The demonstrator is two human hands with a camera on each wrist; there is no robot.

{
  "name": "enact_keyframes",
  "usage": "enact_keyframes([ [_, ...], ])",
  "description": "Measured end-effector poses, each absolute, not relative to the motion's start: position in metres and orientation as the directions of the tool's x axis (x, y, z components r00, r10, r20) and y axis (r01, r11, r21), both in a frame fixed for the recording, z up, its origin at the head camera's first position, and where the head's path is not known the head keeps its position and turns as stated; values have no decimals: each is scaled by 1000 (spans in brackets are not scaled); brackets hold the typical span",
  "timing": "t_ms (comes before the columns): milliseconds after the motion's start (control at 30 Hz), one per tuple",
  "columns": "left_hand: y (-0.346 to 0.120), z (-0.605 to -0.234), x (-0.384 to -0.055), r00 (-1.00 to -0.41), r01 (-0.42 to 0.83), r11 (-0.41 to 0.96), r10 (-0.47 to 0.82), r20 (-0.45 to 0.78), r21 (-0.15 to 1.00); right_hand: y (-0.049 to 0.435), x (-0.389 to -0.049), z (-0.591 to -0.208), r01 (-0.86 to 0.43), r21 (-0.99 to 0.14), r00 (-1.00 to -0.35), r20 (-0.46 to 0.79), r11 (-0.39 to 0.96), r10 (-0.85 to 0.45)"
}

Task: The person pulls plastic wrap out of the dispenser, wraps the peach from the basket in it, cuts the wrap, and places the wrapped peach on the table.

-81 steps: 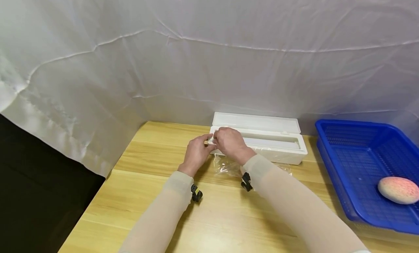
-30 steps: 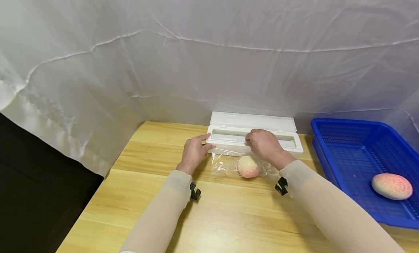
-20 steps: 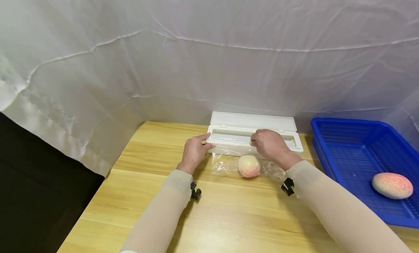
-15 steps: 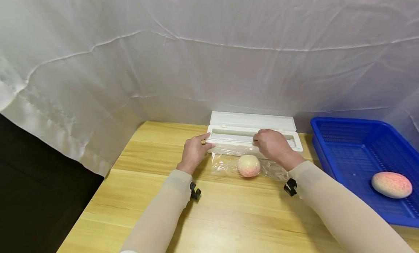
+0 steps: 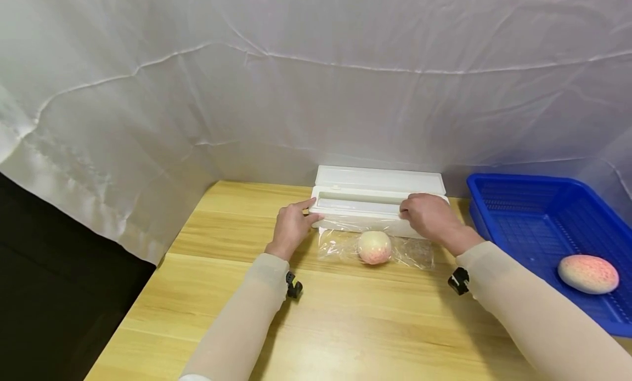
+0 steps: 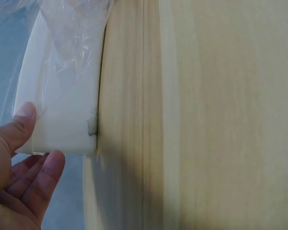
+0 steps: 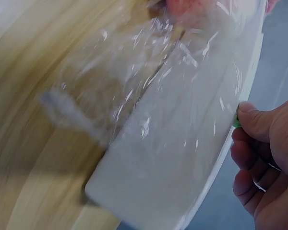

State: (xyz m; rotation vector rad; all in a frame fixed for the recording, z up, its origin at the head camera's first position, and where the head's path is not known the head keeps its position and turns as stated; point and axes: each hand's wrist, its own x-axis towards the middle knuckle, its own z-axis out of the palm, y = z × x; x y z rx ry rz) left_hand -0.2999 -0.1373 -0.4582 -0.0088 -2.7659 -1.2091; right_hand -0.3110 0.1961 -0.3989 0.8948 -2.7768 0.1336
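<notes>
A white cling film dispenser [image 5: 362,223] lies on the table with its lid [image 5: 380,178] tipped back. My left hand [image 5: 290,227] grips its left end, thumb on the front face and fingers at the end, as the left wrist view shows. My right hand [image 5: 429,216] is at the right part of the front edge, pinching a small green slider [image 7: 236,120] between thumb and index finger; most of the slider is hidden. Clear cling film [image 5: 340,244] hangs from the front edge onto the table, over a pink and cream toy peach [image 5: 374,248].
To the right stands a blue plastic basket [image 5: 498,260] holding another pink and cream peach-like piece [image 5: 588,274]. A grey cloth [image 5: 316,96] hangs behind the wooden table [image 5: 336,326]. The table's left edge drops to a dark area.
From the dispenser's left end, my right hand has slid rightward along the front edge, uncovering the peach under the film. My left hand has stayed at the left end.
</notes>
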Motion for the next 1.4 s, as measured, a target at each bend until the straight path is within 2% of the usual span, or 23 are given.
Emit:
enact_keyframes([
  [267,-137,-457,-300,-994,37,669,-54,98,743,217,-308,-393,-566,-10,-809,202,824,-552],
  [667,-136,-459,-298,-994,34,662,-56,95,749,249,-298,-396,-547,35,-808,237,836,-539],
  [933,-138,-460,-299,-993,49,661,-48,107,749,268,-297,-395,-506,89,-835,200,858,-513],
  [1067,-137,-461,-300,-994,43,659,-45,96,751,276,-298,-395,-485,79,-852,182,871,-490],
  [1267,-138,-460,-299,-995,30,646,-55,86,763,269,-300,-388,-452,39,-884,115,891,-453],
  [1400,-139,-460,-299,-996,31,642,-48,80,766,243,-291,-382,-447,52,-877,172,893,-449],
])
